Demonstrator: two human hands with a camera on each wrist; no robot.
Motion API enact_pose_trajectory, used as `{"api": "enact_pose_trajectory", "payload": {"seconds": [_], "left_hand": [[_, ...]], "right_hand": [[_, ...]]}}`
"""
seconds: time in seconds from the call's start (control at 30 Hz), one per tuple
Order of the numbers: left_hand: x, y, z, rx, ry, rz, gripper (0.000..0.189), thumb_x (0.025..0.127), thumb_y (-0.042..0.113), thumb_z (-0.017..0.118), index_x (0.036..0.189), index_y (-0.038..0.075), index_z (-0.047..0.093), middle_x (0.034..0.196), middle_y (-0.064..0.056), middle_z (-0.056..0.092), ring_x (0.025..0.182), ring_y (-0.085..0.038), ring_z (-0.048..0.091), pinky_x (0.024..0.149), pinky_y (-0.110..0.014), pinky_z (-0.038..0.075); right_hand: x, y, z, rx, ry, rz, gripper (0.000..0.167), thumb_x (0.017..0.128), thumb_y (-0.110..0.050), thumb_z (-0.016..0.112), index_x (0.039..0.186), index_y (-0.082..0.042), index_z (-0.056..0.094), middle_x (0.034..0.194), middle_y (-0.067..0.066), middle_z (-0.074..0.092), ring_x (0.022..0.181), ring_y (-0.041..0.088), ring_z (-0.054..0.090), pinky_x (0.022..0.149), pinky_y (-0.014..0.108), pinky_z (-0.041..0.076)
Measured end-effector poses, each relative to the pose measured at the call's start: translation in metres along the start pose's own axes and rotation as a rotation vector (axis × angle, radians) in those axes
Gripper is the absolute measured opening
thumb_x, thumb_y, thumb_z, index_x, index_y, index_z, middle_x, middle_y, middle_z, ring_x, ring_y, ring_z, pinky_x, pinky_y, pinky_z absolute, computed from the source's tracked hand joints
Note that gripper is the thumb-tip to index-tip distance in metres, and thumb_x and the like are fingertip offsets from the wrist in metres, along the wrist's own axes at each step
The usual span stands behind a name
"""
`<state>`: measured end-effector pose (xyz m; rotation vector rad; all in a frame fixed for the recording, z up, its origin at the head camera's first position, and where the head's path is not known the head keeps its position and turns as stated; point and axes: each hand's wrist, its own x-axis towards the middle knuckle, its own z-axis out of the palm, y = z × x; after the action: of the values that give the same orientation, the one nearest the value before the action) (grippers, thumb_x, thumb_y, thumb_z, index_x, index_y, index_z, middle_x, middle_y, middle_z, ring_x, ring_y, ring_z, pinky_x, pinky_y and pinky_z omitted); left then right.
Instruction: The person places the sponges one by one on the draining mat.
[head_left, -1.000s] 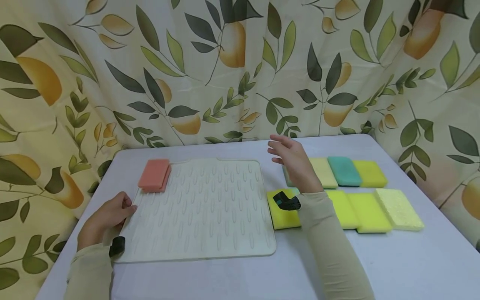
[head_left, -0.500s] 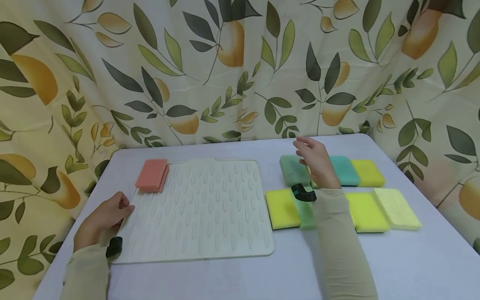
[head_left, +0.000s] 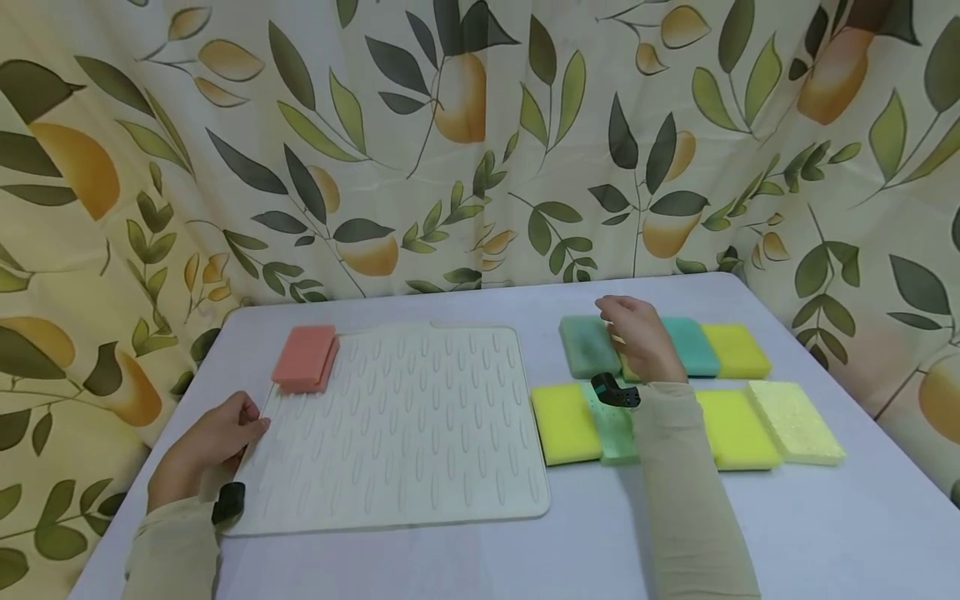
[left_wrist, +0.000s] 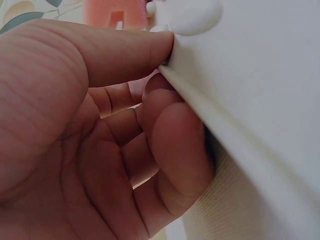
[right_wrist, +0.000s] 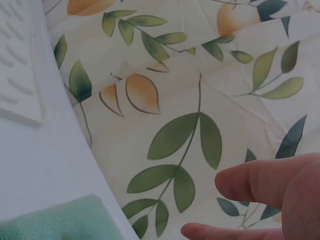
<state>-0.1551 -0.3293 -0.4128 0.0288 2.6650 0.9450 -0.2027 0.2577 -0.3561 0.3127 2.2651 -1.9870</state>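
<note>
My left hand [head_left: 213, 442] pinches the left edge of a white ribbed drying mat [head_left: 405, 433]. In the left wrist view the thumb lies on top of the mat edge [left_wrist: 240, 137], with curled fingers underneath. Two pink sponges [head_left: 303, 358] are stacked on the mat's far left corner. My right hand [head_left: 643, 337] is over the back row of sponges, between a grey-green sponge [head_left: 588, 346] and a teal sponge [head_left: 692, 346], partly covering a pale yellow one. In the right wrist view its thumb and a finger [right_wrist: 250, 180] stand apart with nothing between them.
Yellow sponges [head_left: 566, 423], a light green sponge [head_left: 611, 429] and a pale speckled sponge [head_left: 797, 421] lie in the front row right of the mat. Another yellow sponge [head_left: 735, 350] ends the back row. A leaf-patterned curtain [head_left: 465, 167] hangs behind the white table [head_left: 337, 567].
My right hand has moved right from beside the mat to over the back row of sponges, then dropped slightly. The left hand has kept its hold on the mat edge.
</note>
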Motion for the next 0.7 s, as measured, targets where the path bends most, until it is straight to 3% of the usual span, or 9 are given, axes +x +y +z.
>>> {"api": "enact_pose_trajectory", "payload": {"seconds": [0.1, 0.2, 0.33, 0.43, 0.7], "left_hand": [[-0.001, 0.002, 0.0, 0.007, 0.001, -0.008, 0.022, 0.108, 0.014, 0.059, 0.107, -0.001, 0.043, 0.078, -0.008, 0.049, 0.064, -0.023, 0.052, 0.062, -0.039, 0.049], [-0.002, 0.004, 0.001, 0.015, 0.003, -0.013, 0.022, 0.107, 0.014, 0.059, 0.107, -0.001, 0.043, 0.078, -0.008, 0.049, 0.065, -0.023, 0.052, 0.062, -0.038, 0.049], [-0.002, 0.004, 0.002, 0.012, 0.006, -0.016, 0.022, 0.107, 0.014, 0.059, 0.106, -0.001, 0.043, 0.077, -0.008, 0.049, 0.065, -0.023, 0.051, 0.062, -0.038, 0.048], [-0.002, 0.003, 0.002, 0.002, 0.009, -0.021, 0.022, 0.107, 0.014, 0.059, 0.106, -0.001, 0.043, 0.078, -0.008, 0.048, 0.065, -0.023, 0.051, 0.062, -0.038, 0.048], [0.001, 0.002, 0.003, 0.014, 0.012, -0.041, 0.023, 0.108, 0.016, 0.06, 0.108, 0.0, 0.043, 0.079, -0.009, 0.05, 0.066, -0.023, 0.052, 0.062, -0.038, 0.049]], "right_hand": [[0.003, 0.003, -0.001, -0.015, -0.002, 0.006, 0.072, 0.112, -0.034, 0.049, 0.167, 0.005, 0.022, 0.17, 0.027, 0.023, 0.155, 0.042, 0.023, 0.126, 0.053, 0.021], [0.004, 0.006, -0.001, -0.022, -0.021, -0.004, 0.071, 0.112, -0.031, 0.049, 0.166, 0.006, 0.021, 0.169, 0.024, 0.023, 0.145, 0.036, 0.032, 0.125, 0.049, 0.023], [0.005, 0.007, 0.001, -0.039, -0.043, -0.008, 0.073, 0.113, -0.029, 0.05, 0.167, 0.006, 0.017, 0.173, 0.021, 0.016, 0.151, 0.032, 0.026, 0.127, 0.047, 0.019], [0.006, 0.007, 0.004, -0.08, -0.029, 0.004, 0.075, 0.112, -0.031, 0.052, 0.167, 0.005, 0.016, 0.176, 0.021, 0.01, 0.161, 0.034, 0.011, 0.128, 0.05, 0.014], [0.01, 0.009, 0.012, -0.178, 0.02, 0.025, 0.075, 0.11, -0.034, 0.055, 0.168, 0.002, 0.022, 0.176, 0.021, 0.009, 0.161, 0.04, 0.01, 0.127, 0.058, 0.014]]}}
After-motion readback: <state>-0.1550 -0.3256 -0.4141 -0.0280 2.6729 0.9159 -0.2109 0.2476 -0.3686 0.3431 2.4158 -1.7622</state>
